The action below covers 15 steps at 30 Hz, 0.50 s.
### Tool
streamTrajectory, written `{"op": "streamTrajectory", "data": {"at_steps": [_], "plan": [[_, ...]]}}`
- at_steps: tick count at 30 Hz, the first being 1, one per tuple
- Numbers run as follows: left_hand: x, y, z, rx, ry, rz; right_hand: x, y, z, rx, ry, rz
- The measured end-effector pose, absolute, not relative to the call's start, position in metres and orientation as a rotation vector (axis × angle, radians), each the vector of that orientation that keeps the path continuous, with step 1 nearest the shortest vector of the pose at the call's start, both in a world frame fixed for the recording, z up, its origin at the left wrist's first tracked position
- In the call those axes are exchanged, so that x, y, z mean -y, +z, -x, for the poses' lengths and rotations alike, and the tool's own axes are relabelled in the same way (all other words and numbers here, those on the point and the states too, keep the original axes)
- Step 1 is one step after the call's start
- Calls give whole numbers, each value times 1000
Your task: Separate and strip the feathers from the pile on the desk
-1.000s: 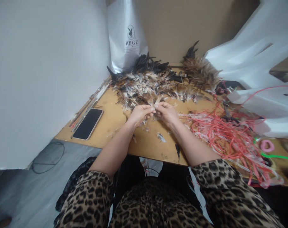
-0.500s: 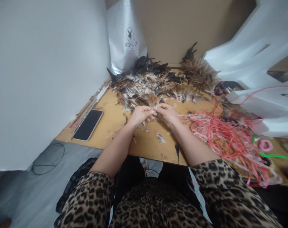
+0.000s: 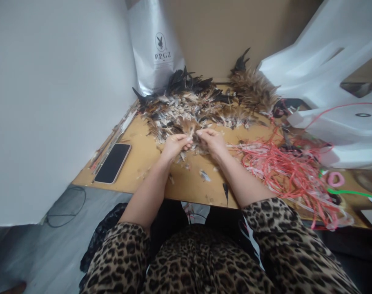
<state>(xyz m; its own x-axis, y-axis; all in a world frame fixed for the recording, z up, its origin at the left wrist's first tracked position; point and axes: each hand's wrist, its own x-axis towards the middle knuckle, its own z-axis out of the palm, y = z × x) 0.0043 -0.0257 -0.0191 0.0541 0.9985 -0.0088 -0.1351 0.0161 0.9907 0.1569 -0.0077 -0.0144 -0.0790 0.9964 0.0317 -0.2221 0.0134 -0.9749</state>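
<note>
My left hand (image 3: 176, 145) is closed in a pinch on the pale base of a small brown feather bunch (image 3: 188, 125), whose tips fan out away from me. Just to its right, my right hand (image 3: 213, 142) has thumb and forefinger pressed together; whatever is between them is too small to make out. A narrow gap separates the two hands. Right behind them spreads a heap of loose feathers (image 3: 176, 107), brown, white and black. Small feather scraps (image 3: 205, 175) lie on the tabletop in front of my hands.
A phone (image 3: 112, 163) lies at the table's (image 3: 186, 188) left edge. Tangled red and pink strands (image 3: 286, 167) cover the right side. Behind are a silver bag (image 3: 158, 61), a brown feather bundle (image 3: 256, 87) and a white plastic sheet (image 3: 308, 65). A white wall (image 3: 57, 102) borders the left.
My hands were together at the feather bunch's base and are now slightly apart. The left keeps hold of the bunch. The whole view has shifted a little.
</note>
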Motion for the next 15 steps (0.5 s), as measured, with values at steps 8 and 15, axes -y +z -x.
{"op": "streamTrajectory", "data": {"at_steps": [8, 15], "plan": [[14, -24, 9, -920, 1416, -825, -24, -19, -174, 1490, 961, 1247], [12, -25, 10, -941, 1410, -774, -23, -15, -162, 1970, 595, 1385]]}}
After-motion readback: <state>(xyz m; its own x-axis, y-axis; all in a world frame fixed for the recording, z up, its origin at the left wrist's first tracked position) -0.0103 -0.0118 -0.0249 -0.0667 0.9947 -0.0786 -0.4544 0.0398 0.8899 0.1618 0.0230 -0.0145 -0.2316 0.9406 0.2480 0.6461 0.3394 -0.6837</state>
